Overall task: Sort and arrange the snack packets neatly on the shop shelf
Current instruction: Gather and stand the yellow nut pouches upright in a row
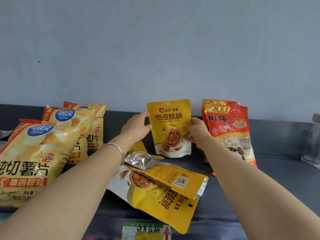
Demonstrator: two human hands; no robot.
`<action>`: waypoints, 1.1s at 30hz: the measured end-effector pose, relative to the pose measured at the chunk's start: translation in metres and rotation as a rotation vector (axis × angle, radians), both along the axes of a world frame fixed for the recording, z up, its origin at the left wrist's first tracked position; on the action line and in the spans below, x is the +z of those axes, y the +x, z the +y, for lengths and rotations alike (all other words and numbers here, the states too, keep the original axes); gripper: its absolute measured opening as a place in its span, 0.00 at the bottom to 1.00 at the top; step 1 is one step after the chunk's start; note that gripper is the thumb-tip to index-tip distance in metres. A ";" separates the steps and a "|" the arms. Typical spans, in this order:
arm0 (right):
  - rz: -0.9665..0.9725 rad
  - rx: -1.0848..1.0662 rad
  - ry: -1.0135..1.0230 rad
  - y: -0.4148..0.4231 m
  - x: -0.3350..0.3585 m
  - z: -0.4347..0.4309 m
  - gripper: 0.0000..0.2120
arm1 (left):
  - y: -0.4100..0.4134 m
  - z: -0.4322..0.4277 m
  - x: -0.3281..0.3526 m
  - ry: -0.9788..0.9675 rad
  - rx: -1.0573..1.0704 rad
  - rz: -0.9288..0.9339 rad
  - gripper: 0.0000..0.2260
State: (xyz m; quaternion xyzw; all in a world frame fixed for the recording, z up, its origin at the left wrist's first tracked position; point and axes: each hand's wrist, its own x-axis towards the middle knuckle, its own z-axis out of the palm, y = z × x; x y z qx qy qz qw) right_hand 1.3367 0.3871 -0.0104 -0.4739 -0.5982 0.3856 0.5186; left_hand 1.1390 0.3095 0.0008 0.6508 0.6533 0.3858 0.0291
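Note:
A yellow walnut packet (170, 129) stands upright at the back of the dark shelf (277, 179), against the wall. My left hand (136, 128) grips its left edge and my right hand (197, 134) grips its right edge. Several more yellow walnut packets (161, 189) lie flat in a loose pile in front of it, one showing its silver bottom. Yellow potato chip bags (34, 158) stand in a row at the left. Two red packets of small white puffs (230, 134) stand upright at the right, partly behind my right forearm.
A clear glass jar (313, 141) stands at the far right edge. A green and yellow price label (145, 231) with a red arrow sits on the shelf's front edge. A grey wall closes the back of the shelf.

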 end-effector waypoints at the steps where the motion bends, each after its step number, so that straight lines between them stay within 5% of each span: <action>1: -0.009 -0.013 -0.011 -0.003 -0.003 0.004 0.07 | -0.002 0.002 -0.003 -0.047 0.017 0.035 0.20; 7: -0.019 -0.087 -0.067 -0.023 -0.016 0.022 0.08 | -0.011 0.007 -0.020 -0.204 0.012 0.077 0.17; 16: -0.096 -0.189 -0.044 -0.016 -0.012 0.021 0.30 | -0.009 -0.001 -0.014 -0.171 0.017 0.127 0.16; 21: -0.190 -0.341 0.189 -0.005 -0.008 0.003 0.15 | -0.005 -0.014 -0.014 -0.171 0.048 0.166 0.16; 29: -0.549 0.317 0.009 -0.022 -0.004 -0.040 0.10 | 0.000 -0.039 -0.015 -0.178 0.089 0.134 0.24; 33: -0.657 0.420 0.016 -0.045 -0.008 -0.048 0.14 | -0.007 -0.058 -0.019 -0.191 0.128 0.053 0.26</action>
